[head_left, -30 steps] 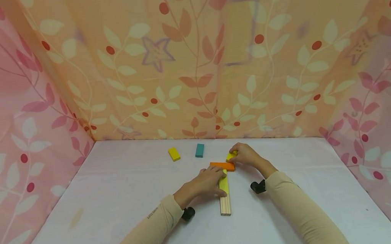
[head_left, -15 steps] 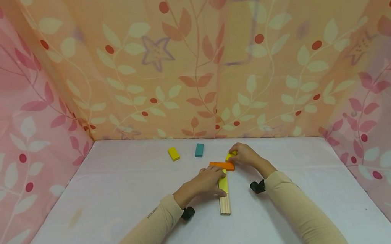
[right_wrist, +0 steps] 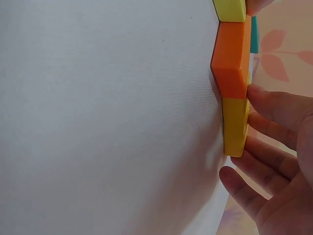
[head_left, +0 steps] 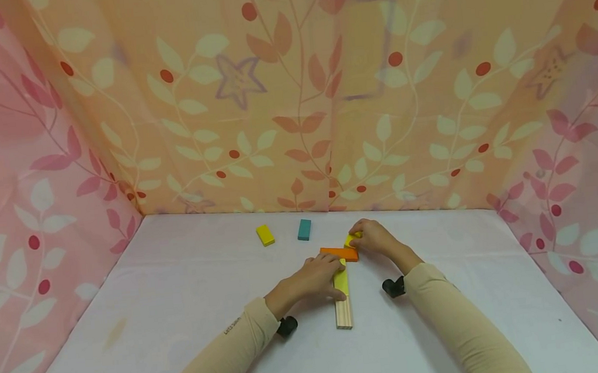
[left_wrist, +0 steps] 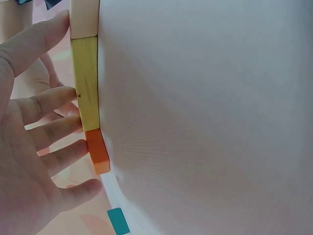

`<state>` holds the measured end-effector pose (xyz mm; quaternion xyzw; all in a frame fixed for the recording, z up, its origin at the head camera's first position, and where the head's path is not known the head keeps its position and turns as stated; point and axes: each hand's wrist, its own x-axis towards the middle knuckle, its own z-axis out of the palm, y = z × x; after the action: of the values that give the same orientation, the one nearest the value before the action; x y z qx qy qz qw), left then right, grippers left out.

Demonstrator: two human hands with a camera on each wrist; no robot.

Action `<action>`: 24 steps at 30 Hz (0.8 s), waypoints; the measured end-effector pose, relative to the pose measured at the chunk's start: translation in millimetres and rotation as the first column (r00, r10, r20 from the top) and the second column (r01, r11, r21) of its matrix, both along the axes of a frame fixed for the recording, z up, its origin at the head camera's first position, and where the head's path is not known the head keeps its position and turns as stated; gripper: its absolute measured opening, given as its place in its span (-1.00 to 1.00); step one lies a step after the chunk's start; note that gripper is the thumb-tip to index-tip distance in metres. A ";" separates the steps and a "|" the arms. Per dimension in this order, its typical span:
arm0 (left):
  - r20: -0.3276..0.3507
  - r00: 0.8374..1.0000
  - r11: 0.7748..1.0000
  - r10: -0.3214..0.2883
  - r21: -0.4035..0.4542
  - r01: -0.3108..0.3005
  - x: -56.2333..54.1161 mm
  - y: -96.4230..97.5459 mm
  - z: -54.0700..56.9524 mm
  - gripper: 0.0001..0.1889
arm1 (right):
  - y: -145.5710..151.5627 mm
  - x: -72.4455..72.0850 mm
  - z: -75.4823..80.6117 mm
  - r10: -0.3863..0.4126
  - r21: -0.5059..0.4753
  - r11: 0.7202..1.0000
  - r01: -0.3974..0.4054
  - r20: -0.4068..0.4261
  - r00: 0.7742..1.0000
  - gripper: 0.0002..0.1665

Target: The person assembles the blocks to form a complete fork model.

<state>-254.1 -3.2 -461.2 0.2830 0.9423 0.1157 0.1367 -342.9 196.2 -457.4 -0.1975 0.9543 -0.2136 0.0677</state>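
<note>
Flat on the white cloth, a plain wood block (head_left: 343, 314) and a pale yellow block (head_left: 341, 284) lie end to end. An orange block (head_left: 345, 255) sits crosswise at their far end. My left hand (head_left: 310, 279) rests over them with fingers spread and fairly straight; in the left wrist view its fingertips touch the pale yellow and orange blocks. My right hand (head_left: 375, 236) pinches a bright yellow block (right_wrist: 234, 126) by thumb and fingertips. In the right wrist view this block stands against the end of the orange one, and its far side is hidden by fingers.
Another yellow block (head_left: 265, 235) and a teal block (head_left: 305, 230) lie farther back on the table (head_left: 181, 301). Flowered cloth walls (head_left: 294, 122) enclose the back and both sides. A black wrist device (head_left: 288, 326) hangs below the left sleeve.
</note>
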 end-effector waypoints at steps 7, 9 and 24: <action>-0.006 1.000 1.000 -0.006 -0.001 0.006 1.4 -0.6 3.3 -0.29 | 0.2 -0.7 -0.9 -0.009 -0.001 1.000 0.009 0.004 1.000 -0.65; -0.005 1.000 1.000 -0.004 -0.001 0.004 1.6 -0.3 3.2 -0.29 | -0.2 -0.5 -1.0 -0.013 -0.003 1.000 0.013 0.011 1.000 -0.65; 0.016 1.000 1.000 0.007 0.019 -0.007 1.2 -0.4 -0.4 -0.30 | -0.5 0.9 -2.8 -0.043 -0.005 0.999 0.043 0.032 0.999 -0.63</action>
<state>-252.9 -3.5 -461.5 0.2799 0.9411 0.1272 0.1409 -342.0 195.8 -460.2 -0.1737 0.9565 -0.2210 0.0776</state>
